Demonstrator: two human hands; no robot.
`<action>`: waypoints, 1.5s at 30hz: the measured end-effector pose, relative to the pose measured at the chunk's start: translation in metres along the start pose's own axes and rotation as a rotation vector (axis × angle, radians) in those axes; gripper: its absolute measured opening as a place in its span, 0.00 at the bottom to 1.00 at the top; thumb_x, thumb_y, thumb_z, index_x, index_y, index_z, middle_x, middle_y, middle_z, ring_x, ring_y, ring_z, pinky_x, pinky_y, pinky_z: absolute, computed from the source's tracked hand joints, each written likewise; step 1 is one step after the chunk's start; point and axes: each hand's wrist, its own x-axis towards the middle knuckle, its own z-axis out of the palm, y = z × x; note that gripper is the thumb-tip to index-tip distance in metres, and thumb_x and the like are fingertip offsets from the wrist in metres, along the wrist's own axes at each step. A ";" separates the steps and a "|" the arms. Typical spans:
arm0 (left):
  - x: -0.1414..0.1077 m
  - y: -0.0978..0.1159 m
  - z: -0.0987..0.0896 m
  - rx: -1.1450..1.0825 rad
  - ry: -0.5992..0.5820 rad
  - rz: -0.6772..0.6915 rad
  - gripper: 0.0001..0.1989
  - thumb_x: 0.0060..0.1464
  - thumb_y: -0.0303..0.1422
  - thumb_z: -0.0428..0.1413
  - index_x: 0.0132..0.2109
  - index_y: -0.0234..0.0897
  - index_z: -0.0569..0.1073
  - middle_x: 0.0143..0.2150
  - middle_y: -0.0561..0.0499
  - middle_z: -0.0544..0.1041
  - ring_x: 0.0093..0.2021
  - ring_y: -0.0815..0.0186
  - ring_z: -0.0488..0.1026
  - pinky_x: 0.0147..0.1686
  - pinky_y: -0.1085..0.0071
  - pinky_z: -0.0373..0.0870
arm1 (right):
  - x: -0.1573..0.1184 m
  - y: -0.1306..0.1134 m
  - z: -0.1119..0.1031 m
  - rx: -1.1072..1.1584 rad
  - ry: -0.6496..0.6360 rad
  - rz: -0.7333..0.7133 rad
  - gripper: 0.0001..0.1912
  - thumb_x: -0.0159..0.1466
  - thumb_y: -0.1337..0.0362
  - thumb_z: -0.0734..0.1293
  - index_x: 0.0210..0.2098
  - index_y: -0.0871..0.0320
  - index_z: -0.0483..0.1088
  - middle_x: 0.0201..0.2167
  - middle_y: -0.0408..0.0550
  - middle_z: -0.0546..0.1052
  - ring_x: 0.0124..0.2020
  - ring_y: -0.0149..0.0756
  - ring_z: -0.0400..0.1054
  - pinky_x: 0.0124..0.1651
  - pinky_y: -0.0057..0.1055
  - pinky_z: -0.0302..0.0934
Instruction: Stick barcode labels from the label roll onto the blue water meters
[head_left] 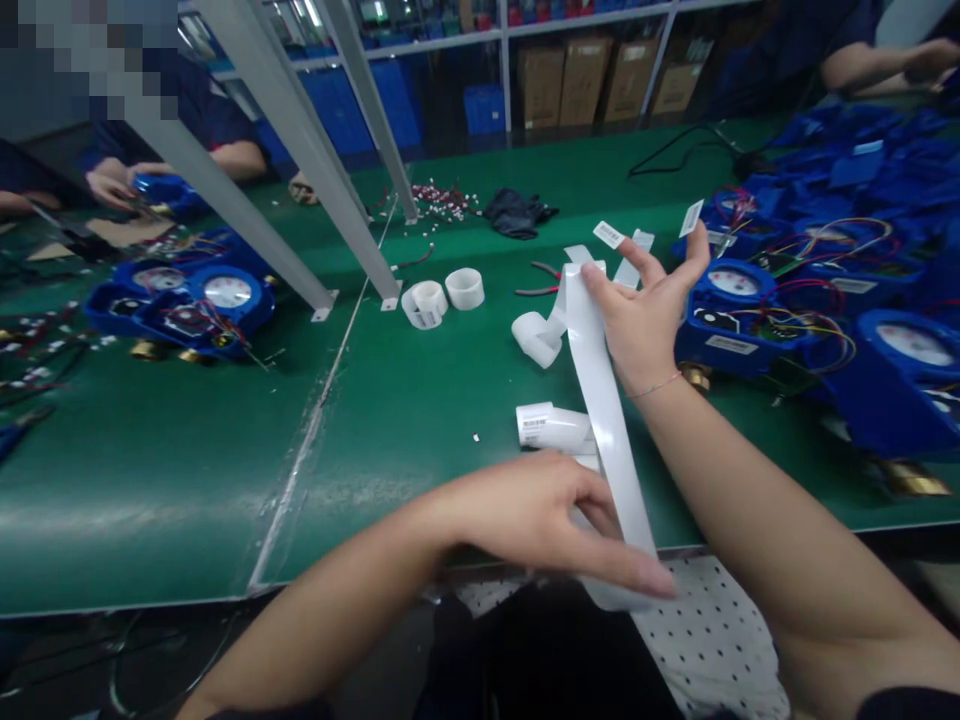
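My right hand (645,310) pinches the upper end of a long white label strip (604,390) between thumb and a finger. Small barcode labels (691,217) stick to its raised fingertips. The strip hangs down toward my lap, past my left hand (555,515), whose fingers reach around its lower part near the table edge; their exact hold is partly hidden. A roll of barcode labels (551,427) lies just beyond my left hand. A curled piece of white strip (536,338) rests left of my right hand.
Blue meters with dials and wires (731,310) crowd the right side; more (180,300) sit left. Pliers (536,292), white rolls (465,289), a dark cloth (517,213) and metal posts (300,150) stand around the green table (420,400). Other people's hands work at far left and far right.
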 end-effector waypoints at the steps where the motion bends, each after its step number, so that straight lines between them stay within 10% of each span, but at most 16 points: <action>1: 0.001 -0.002 0.004 0.007 -0.039 0.033 0.13 0.54 0.43 0.66 0.39 0.38 0.83 0.36 0.51 0.83 0.36 0.66 0.78 0.35 0.77 0.69 | 0.001 0.003 -0.001 -0.006 0.011 -0.004 0.62 0.57 0.41 0.75 0.72 0.43 0.28 0.65 0.59 0.61 0.66 0.51 0.62 0.51 0.48 0.75; 4: 0.004 -0.007 0.002 -0.018 0.027 0.045 0.09 0.59 0.37 0.63 0.38 0.35 0.81 0.33 0.51 0.80 0.31 0.71 0.74 0.31 0.78 0.67 | 0.003 0.008 -0.005 -0.125 0.030 -0.008 0.64 0.54 0.41 0.77 0.72 0.48 0.31 0.67 0.64 0.57 0.64 0.54 0.64 0.49 0.46 0.74; 11: -0.001 -0.018 -0.061 -0.370 0.902 0.236 0.12 0.60 0.40 0.60 0.36 0.36 0.70 0.30 0.55 0.78 0.13 0.81 0.59 0.12 0.80 0.46 | -0.004 -0.025 -0.017 -0.541 0.021 -0.009 0.52 0.67 0.44 0.68 0.73 0.65 0.36 0.55 0.69 0.73 0.46 0.53 0.77 0.54 0.50 0.68; 14: 0.000 -0.027 -0.080 -0.430 1.094 0.274 0.11 0.62 0.40 0.59 0.37 0.36 0.70 0.28 0.54 0.77 0.13 0.81 0.59 0.12 0.81 0.43 | -0.015 -0.046 -0.013 -0.526 -0.055 -0.050 0.52 0.68 0.45 0.67 0.75 0.60 0.32 0.63 0.71 0.66 0.36 0.49 0.78 0.47 0.51 0.72; 25: 0.002 -0.040 -0.099 -0.713 1.145 0.288 0.07 0.62 0.35 0.59 0.40 0.35 0.71 0.28 0.55 0.76 0.13 0.82 0.58 0.13 0.83 0.44 | -0.027 -0.054 0.003 0.133 -0.559 0.148 0.60 0.57 0.58 0.78 0.71 0.37 0.33 0.62 0.53 0.69 0.27 0.34 0.76 0.34 0.37 0.78; 29: 0.001 -0.041 -0.099 -0.691 1.172 0.266 0.15 0.59 0.44 0.61 0.42 0.36 0.73 0.31 0.52 0.78 0.18 0.78 0.68 0.15 0.82 0.49 | -0.031 -0.055 0.007 0.190 -0.514 0.204 0.62 0.53 0.62 0.81 0.71 0.39 0.36 0.60 0.52 0.70 0.27 0.33 0.77 0.35 0.33 0.78; 35: 0.004 -0.034 -0.079 -0.478 0.913 0.322 0.19 0.58 0.45 0.63 0.49 0.36 0.77 0.41 0.49 0.81 0.38 0.69 0.77 0.34 0.78 0.70 | -0.041 -0.056 0.017 0.263 -0.367 0.187 0.62 0.54 0.66 0.80 0.71 0.40 0.35 0.59 0.52 0.72 0.29 0.32 0.78 0.33 0.27 0.76; 45: 0.004 -0.029 -0.074 -0.466 1.013 0.326 0.14 0.59 0.41 0.61 0.45 0.35 0.78 0.36 0.50 0.81 0.36 0.69 0.77 0.35 0.78 0.70 | -0.037 -0.056 0.016 0.264 -0.349 0.251 0.52 0.56 0.56 0.79 0.68 0.39 0.43 0.58 0.50 0.72 0.28 0.31 0.75 0.36 0.35 0.77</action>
